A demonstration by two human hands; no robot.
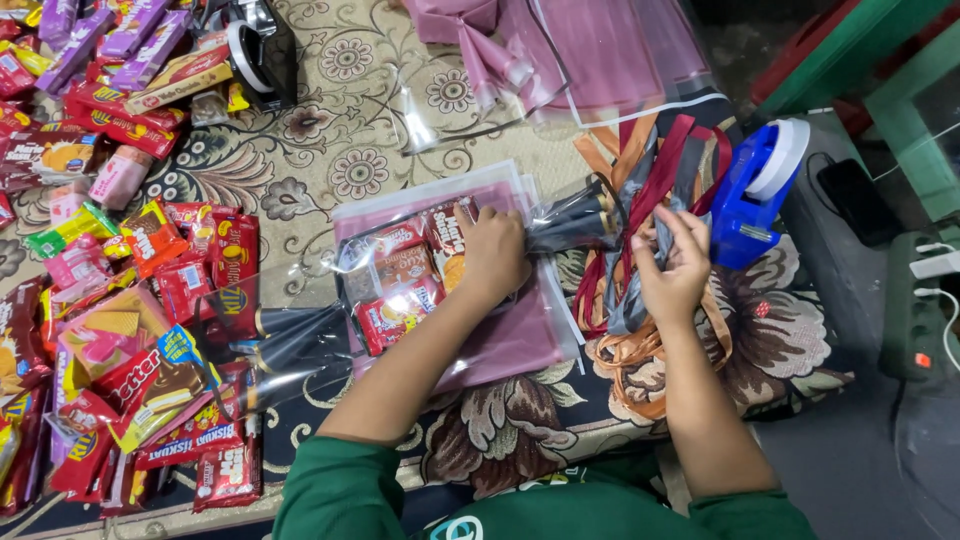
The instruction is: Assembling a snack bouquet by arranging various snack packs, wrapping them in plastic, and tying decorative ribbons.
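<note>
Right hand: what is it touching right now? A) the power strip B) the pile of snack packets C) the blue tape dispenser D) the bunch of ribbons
D: the right hand has its fingers in the bunch of ribbons, with the blue tape dispenser apart from it, just beyond.

Glossy clear plastic wrap (560,225), satin ribbons (650,190), patterned cloth mat (330,150)

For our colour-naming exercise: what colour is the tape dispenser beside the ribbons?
Blue with a white roll on top: the tape dispenser, clearest in the head view.
</note>
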